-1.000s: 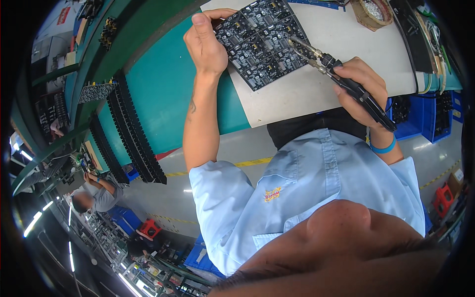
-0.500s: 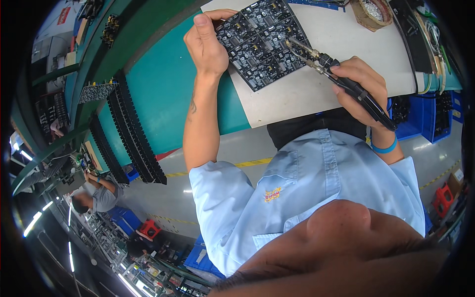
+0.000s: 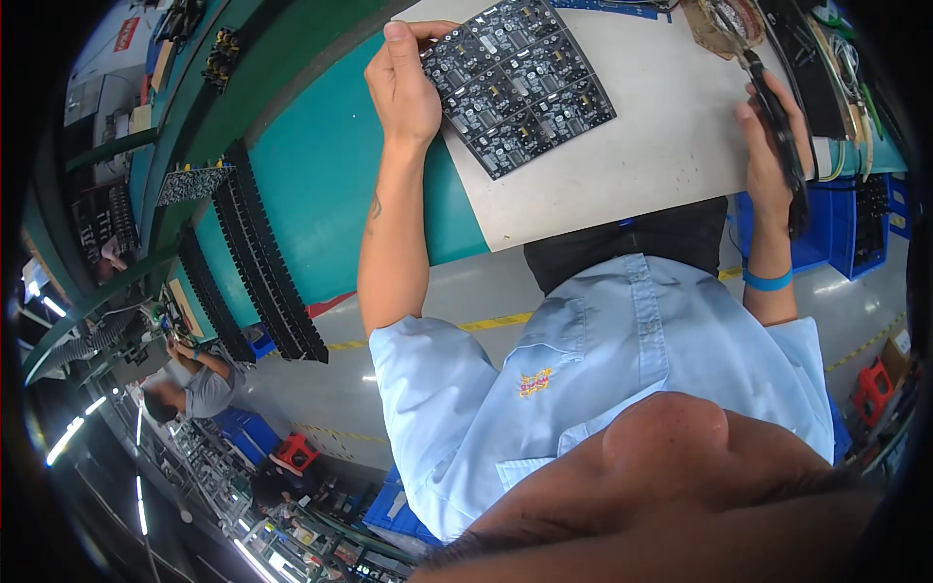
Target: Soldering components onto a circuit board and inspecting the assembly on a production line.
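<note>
Now my left hand [image 3: 406, 83] grips the left edge of the black circuit board panel [image 3: 518, 83], thumb on top, and the panel lies flat on the white surface [image 3: 641, 155]. My right hand [image 3: 768, 146] is well apart, at the right side, closed around a black tool [image 3: 777, 117] whose tip points to the far side, near a brown tray [image 3: 714, 24]. A blue wristband [image 3: 768, 282] is on that wrist.
</note>
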{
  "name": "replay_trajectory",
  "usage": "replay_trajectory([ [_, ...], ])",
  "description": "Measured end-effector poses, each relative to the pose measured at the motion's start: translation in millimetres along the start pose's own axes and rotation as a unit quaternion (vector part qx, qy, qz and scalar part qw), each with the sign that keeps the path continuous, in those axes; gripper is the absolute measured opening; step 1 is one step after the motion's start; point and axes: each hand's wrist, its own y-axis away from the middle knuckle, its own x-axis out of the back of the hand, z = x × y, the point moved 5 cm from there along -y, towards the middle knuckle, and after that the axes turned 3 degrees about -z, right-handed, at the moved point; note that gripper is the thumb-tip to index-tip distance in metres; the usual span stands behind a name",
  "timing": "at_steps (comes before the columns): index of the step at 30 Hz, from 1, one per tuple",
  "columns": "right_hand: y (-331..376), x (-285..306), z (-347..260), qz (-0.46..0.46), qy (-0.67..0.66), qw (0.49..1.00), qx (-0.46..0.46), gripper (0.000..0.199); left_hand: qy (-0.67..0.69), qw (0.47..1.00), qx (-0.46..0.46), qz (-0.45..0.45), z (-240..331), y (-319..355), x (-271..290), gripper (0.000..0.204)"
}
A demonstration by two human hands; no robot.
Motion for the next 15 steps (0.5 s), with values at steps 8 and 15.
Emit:
replay_trajectory([
  [8, 8, -28, -31, -0.16, -0.104, 0.978, 0.085, 0.041, 0.079, 0.991, -0.104, 0.022, 5, 2, -1, 0.061],
  [15, 18, -49, -38, -0.264, -0.144, 0.949, 0.094, 0.04, 0.073, 0.989, -0.125, 0.017, 6, 3, -1, 0.06],
])
